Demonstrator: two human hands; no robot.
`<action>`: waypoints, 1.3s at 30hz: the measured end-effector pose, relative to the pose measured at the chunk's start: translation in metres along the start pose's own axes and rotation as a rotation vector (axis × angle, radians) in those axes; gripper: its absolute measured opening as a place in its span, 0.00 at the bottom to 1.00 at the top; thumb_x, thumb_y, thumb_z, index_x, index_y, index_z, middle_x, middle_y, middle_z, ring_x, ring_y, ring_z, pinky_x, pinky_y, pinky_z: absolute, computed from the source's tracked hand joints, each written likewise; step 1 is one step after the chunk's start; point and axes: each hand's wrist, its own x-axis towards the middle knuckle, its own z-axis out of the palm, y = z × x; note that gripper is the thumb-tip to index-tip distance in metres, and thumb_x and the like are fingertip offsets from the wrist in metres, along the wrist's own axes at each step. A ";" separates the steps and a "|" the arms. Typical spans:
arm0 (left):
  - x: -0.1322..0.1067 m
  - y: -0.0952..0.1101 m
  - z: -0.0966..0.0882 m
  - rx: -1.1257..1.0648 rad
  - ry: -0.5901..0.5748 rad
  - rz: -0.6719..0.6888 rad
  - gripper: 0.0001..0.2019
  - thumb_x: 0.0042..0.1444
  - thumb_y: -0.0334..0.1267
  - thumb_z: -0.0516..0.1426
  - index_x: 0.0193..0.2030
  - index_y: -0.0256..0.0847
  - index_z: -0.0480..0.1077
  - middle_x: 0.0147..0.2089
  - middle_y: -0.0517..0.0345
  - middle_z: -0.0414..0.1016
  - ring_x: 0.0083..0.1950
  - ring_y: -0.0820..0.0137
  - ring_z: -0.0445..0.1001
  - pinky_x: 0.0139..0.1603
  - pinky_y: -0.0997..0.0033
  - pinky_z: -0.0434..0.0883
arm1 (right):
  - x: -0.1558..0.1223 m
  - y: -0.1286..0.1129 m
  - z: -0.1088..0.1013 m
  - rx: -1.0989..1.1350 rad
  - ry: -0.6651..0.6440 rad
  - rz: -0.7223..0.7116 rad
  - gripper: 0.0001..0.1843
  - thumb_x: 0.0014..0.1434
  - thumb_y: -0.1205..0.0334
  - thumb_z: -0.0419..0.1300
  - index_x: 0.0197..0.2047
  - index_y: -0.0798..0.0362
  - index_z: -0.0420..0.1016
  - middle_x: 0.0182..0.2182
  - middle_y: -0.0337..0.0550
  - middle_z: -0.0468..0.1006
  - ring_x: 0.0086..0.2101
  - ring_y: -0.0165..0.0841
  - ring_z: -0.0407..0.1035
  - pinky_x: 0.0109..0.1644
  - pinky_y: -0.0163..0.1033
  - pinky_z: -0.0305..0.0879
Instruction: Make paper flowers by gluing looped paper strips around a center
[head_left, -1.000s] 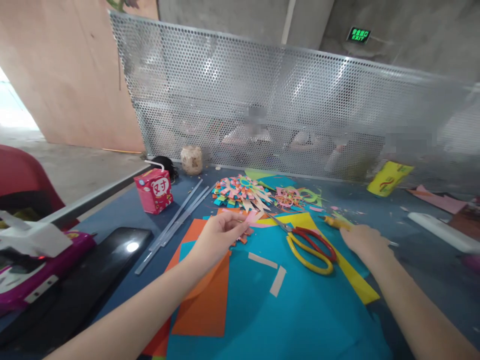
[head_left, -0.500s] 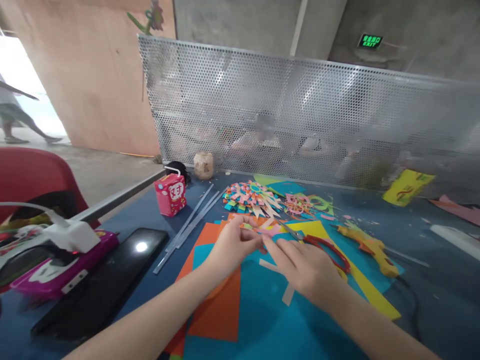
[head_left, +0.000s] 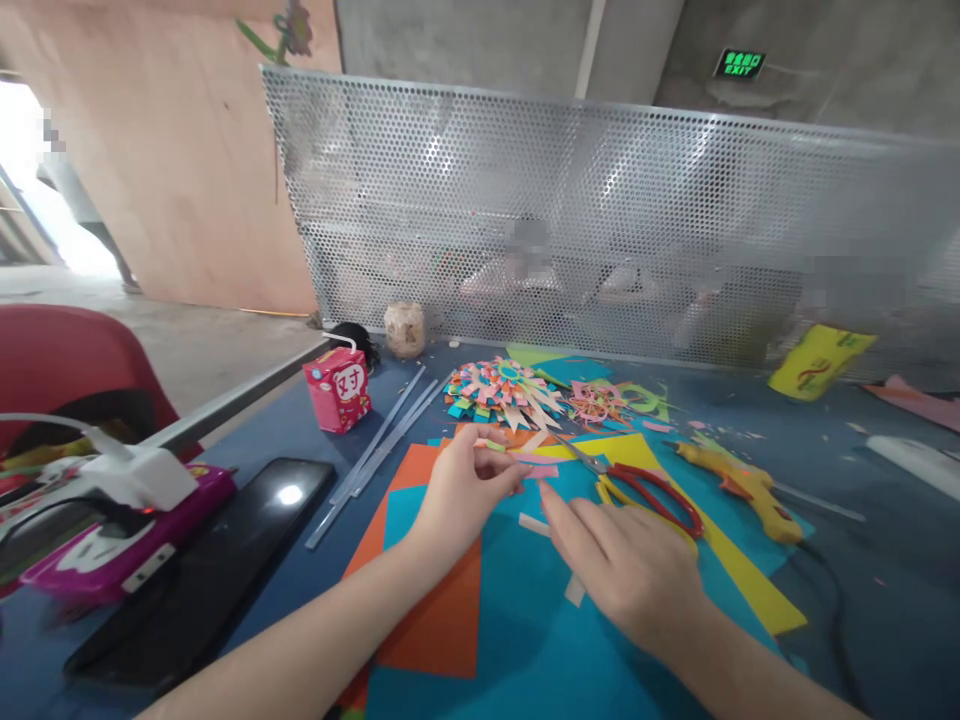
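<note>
My left hand (head_left: 461, 490) pinches a small multicoloured paper piece (head_left: 525, 455) with pink and orange strips, held just above the coloured sheets. My right hand (head_left: 630, 570) lies over the teal sheet (head_left: 540, 640) with its fingers stretched toward that piece, fingertips close to it and holding nothing. Red and yellow scissors (head_left: 645, 490) rest on the yellow sheet (head_left: 742, 580) just beyond my right hand. Two pale paper strips (head_left: 534, 524) lie on the teal sheet under my right hand.
A finished paper flower (head_left: 502, 392) and cut scraps (head_left: 600, 405) lie further back. A yellow glue gun (head_left: 739, 485) is at the right, glue sticks (head_left: 375, 450), a pink drink carton (head_left: 339, 388), a phone (head_left: 210, 560) and a magenta device (head_left: 112, 540) at the left. A perforated metal screen (head_left: 600, 220) closes the back.
My right hand came from the glue gun at the right to the middle, beside my left hand's paper piece. In the last half second both hands barely shifted.
</note>
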 end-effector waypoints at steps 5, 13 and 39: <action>-0.004 0.002 -0.005 0.382 -0.028 0.175 0.11 0.52 0.35 0.55 0.42 0.42 0.59 0.32 0.59 0.77 0.29 0.71 0.72 0.30 0.73 0.65 | 0.004 0.015 0.004 0.222 -0.015 0.251 0.08 0.56 0.67 0.56 0.36 0.54 0.76 0.27 0.43 0.74 0.28 0.32 0.65 0.34 0.39 0.57; -0.009 -0.002 -0.004 0.660 -0.092 0.377 0.13 0.56 0.35 0.52 0.49 0.46 0.62 0.38 0.59 0.78 0.39 0.69 0.74 0.39 0.72 0.67 | 0.012 0.023 0.015 0.326 -0.135 0.313 0.06 0.54 0.65 0.58 0.27 0.49 0.75 0.32 0.39 0.75 0.35 0.35 0.63 0.40 0.44 0.47; 0.016 -0.006 -0.029 1.158 0.062 -0.089 0.25 0.42 0.61 0.53 0.35 0.41 0.69 0.44 0.44 0.69 0.50 0.49 0.63 0.49 0.51 0.57 | -0.007 0.059 0.031 1.103 -0.341 1.085 0.10 0.49 0.55 0.57 0.26 0.53 0.74 0.26 0.40 0.75 0.30 0.34 0.68 0.35 0.37 0.61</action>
